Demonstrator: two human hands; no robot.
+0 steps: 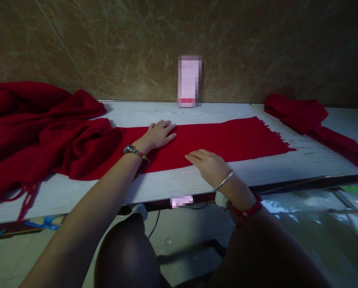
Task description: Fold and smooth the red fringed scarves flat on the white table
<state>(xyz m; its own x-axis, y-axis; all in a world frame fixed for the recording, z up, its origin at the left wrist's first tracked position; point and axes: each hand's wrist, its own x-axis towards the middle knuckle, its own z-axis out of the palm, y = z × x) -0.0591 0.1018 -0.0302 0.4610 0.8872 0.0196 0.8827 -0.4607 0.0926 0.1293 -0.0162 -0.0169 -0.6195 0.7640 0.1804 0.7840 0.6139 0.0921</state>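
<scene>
A red scarf (227,138) lies spread lengthwise on a white wood-grain table, its fringed end toward the right. My left hand (161,135) rests flat on the cloth near its far edge, fingers apart. At the near edge of the same scarf is my right hand (208,162), its fingers stretched out and held close together over the cloth; its thumb is mostly hidden. To the left, the red fabric runs into a loose, rumpled heap (47,140), with a strand of fringe hanging over the table's front edge.
Another red fabric piece (299,114) lies folded at the right on the white table (143,108). A pixelated pink-and-white object (189,82) leans against the brown marbled wall (241,48) behind. Clear plastic (311,216) shows below the table on the right; my knees are beneath its front edge.
</scene>
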